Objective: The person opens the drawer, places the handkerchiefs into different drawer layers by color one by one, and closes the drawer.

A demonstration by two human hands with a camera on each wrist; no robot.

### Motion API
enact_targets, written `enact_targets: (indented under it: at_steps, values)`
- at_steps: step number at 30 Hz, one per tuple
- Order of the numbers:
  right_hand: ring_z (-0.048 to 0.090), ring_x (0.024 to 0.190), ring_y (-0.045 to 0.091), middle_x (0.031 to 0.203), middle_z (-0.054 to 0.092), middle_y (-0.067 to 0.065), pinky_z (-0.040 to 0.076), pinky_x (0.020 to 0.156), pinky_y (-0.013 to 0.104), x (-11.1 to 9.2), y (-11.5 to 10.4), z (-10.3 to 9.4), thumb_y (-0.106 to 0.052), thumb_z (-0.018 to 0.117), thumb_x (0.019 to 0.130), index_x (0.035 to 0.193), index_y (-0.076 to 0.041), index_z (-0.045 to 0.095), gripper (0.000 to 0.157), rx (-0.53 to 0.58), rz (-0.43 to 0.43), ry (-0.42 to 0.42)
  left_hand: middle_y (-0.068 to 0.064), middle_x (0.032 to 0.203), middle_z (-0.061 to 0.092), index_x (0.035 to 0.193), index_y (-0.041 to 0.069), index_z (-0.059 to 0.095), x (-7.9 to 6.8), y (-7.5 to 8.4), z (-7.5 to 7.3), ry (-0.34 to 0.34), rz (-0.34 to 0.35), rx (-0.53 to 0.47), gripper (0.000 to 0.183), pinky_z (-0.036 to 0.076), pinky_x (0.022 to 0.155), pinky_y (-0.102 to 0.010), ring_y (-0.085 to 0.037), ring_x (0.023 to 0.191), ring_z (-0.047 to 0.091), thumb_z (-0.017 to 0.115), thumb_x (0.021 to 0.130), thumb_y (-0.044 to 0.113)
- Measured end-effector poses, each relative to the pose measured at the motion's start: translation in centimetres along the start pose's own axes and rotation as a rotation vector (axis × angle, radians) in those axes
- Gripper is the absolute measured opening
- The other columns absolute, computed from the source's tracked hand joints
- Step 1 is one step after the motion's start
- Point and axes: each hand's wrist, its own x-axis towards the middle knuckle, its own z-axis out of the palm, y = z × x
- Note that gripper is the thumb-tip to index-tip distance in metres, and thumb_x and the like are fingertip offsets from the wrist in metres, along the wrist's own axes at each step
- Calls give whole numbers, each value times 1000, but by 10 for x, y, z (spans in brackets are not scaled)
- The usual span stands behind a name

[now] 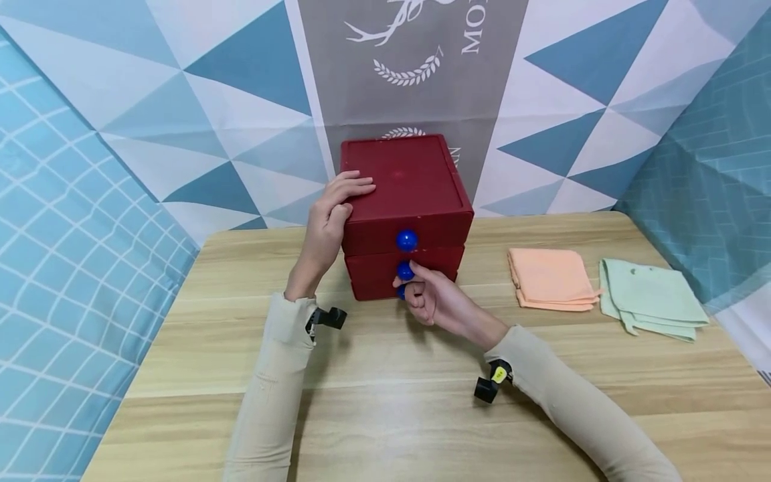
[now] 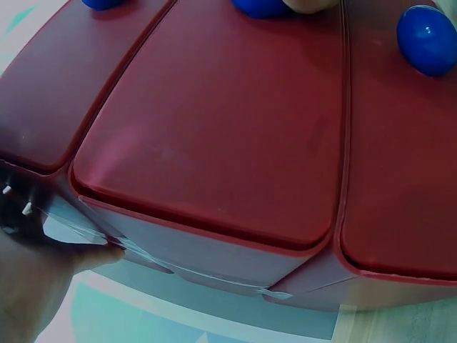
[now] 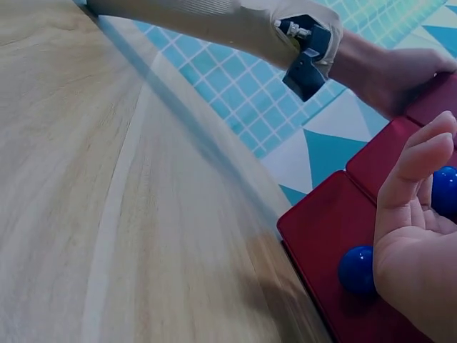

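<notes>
A dark red drawer box (image 1: pixel 400 177) stands on the table, its three drawer fronts stacked and each bearing a round blue knob. My left hand (image 1: pixel 328 221) rests on the box's top left edge, fingers laid over the top and thumb against the side. In the left wrist view that thumb (image 2: pixel 96 256) touches the side wall near the top drawer. My right hand (image 1: pixel 436 301) pinches the middle knob (image 1: pixel 405 270) between thumb and finger. Above it shows the top knob (image 1: pixel 407 240); the bottom knob (image 3: pixel 357 271) sits beside the palm in the right wrist view. All three drawers look closed.
To the right of the box lie a folded orange cloth (image 1: pixel 551 278) and a folded green cloth (image 1: pixel 653 298) on the wooden table (image 1: pixel 385 415). Behind the box hangs a patterned cloth backdrop (image 1: pixel 253 100), and a blue checked cloth (image 1: pixel 66 234) runs along the left.
</notes>
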Motion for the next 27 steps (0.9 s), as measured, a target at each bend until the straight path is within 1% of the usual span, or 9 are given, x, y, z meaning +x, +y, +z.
enact_targets:
  at_steps: [5,9,13,15,18,21,27]
  values:
    - [44,43,10,63,45,0,25,40,24,-1,2,3,-46,43,104,109,-7,61,43,-16,-7,24,-27,131,59,121,-10,65,0,-1,-1,2,6,0,47,26,117,-36,-39,136,39,31,89,-8]
    - [43,42,10,62,41,0,20,40,25,-2,3,6,-46,43,104,109,-5,57,44,-22,-11,26,-27,130,59,120,-10,66,0,-2,-1,6,8,-1,47,25,118,-36,-40,136,40,31,89,-8]
    - [44,41,10,62,37,1,17,41,27,-4,3,6,-44,41,105,108,-5,57,42,-23,-12,28,-27,129,60,119,-11,66,0,-2,0,7,5,-7,46,25,118,-36,-41,135,40,31,89,-8]
    - [45,41,11,62,38,1,19,39,26,-7,3,5,-44,41,105,106,-5,59,42,-28,-9,35,-27,129,60,119,-11,66,0,-2,2,6,8,-9,46,25,118,-36,-42,135,40,32,89,-8]
    - [47,41,11,62,44,1,25,37,23,-12,2,3,-44,43,105,106,-4,60,43,-42,-5,38,-28,128,60,119,-11,66,1,-2,4,5,22,-20,46,25,118,-36,-43,135,40,31,89,-9]
    - [49,42,12,62,48,1,31,36,22,-16,0,4,-44,43,105,106,-4,60,43,-56,7,23,-29,128,60,118,-12,66,1,-1,4,5,31,-24,46,25,118,-36,-43,135,40,31,89,-8]
    - [52,42,11,61,51,0,34,35,20,-17,5,11,-43,42,105,108,-5,60,43,-35,12,-19,-28,129,60,119,-11,65,-1,-1,-1,6,10,-6,46,25,118,-36,-41,135,40,31,89,-7]
